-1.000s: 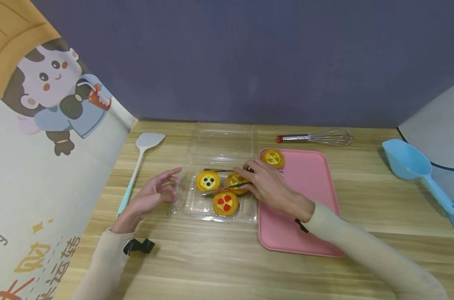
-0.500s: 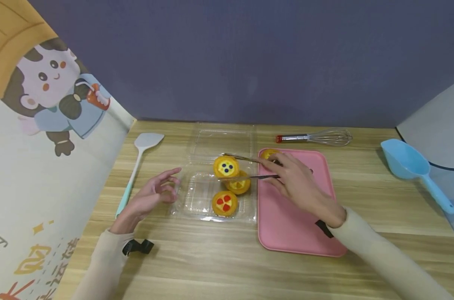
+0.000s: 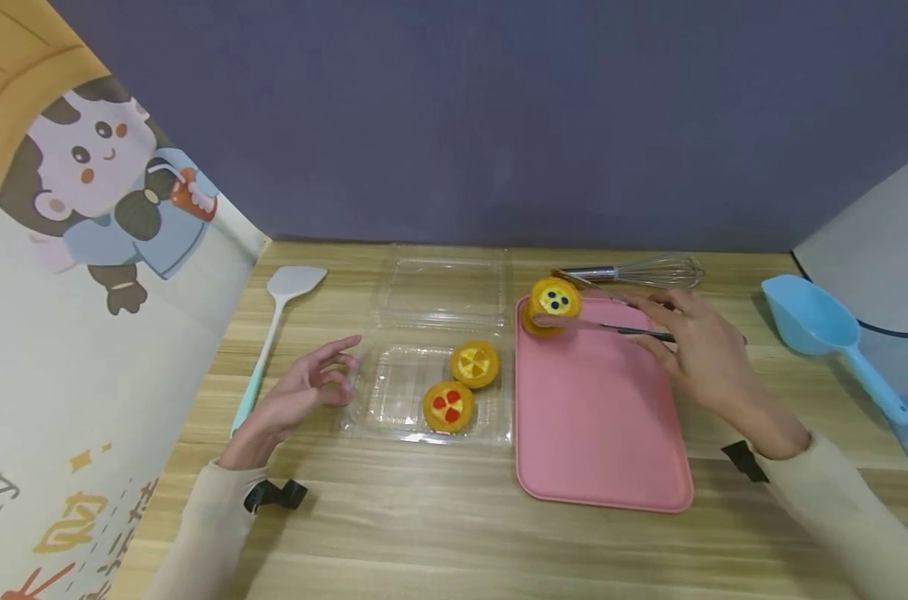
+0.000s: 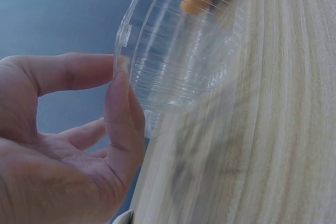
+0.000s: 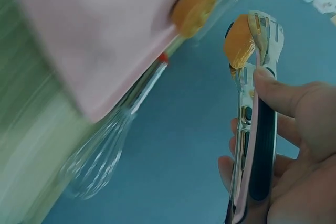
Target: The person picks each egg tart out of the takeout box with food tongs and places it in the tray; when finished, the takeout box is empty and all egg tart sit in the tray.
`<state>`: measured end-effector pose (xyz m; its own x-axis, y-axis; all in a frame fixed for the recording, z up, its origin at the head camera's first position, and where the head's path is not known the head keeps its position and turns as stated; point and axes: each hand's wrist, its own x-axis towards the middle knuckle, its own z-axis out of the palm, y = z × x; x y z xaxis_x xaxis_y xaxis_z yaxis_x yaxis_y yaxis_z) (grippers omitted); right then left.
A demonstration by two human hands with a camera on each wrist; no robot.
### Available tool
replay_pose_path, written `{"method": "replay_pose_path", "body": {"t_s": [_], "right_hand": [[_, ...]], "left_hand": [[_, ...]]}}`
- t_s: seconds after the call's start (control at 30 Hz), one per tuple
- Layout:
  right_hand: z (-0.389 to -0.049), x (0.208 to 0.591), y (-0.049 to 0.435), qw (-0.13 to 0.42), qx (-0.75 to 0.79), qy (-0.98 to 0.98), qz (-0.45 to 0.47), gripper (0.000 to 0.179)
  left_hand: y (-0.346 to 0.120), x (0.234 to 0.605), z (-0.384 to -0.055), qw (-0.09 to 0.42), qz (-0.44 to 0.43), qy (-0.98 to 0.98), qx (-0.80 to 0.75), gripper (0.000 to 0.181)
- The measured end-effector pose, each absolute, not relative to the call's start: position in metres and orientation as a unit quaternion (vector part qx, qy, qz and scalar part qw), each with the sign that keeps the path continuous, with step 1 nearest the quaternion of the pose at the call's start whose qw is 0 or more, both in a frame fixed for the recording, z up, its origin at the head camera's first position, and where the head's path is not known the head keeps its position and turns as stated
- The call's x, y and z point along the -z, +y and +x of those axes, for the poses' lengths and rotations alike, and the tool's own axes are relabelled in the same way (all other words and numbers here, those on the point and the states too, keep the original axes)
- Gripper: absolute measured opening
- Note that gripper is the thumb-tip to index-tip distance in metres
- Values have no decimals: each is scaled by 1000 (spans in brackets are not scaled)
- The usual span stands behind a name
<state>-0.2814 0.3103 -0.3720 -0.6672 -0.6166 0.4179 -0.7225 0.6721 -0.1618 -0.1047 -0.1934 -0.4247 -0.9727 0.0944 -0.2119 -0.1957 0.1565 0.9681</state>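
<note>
My right hand (image 3: 704, 358) grips metal tongs (image 5: 260, 145) with dark handle panels. Between the tong tips is an egg tart with dark blue dots (image 3: 554, 293), held above the far left corner of the pink tray (image 3: 604, 425). A second tart (image 5: 193, 13) sits in that corner, partly covered by the held one in the head view. My left hand (image 3: 299, 392) pinches the left rim of a clear plastic clamshell box (image 4: 157, 72) between thumb and finger. Inside the box lie a tart with yellow wedges (image 3: 474, 364) and a tart with red pieces (image 3: 448, 407).
The box's lid (image 3: 446, 287) lies folded back towards the dark wall. A whisk (image 3: 659, 272) lies behind the tray. To the left is a spatula (image 3: 273, 333) with a mint handle, and a blue scoop (image 3: 814, 321) rests at the far right.
My right hand has lifted the blue-dotted tart out of the box with the tongs and carried it right to over the tray's far left corner. My left hand stays put.
</note>
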Motion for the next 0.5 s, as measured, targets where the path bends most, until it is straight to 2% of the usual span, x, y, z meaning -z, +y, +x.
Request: {"method": "replay_pose_path", "body": {"t_s": [0.3,0.5], "right_hand": [[-289,387,355,190,-143,-898,370,53],[-290,398,369,173,-133,-907,360,65]], "left_hand": [[-193,424,-105,114,-29,747,-654,90],[-194,425,-105,115,-34,744,-658,90]]}}
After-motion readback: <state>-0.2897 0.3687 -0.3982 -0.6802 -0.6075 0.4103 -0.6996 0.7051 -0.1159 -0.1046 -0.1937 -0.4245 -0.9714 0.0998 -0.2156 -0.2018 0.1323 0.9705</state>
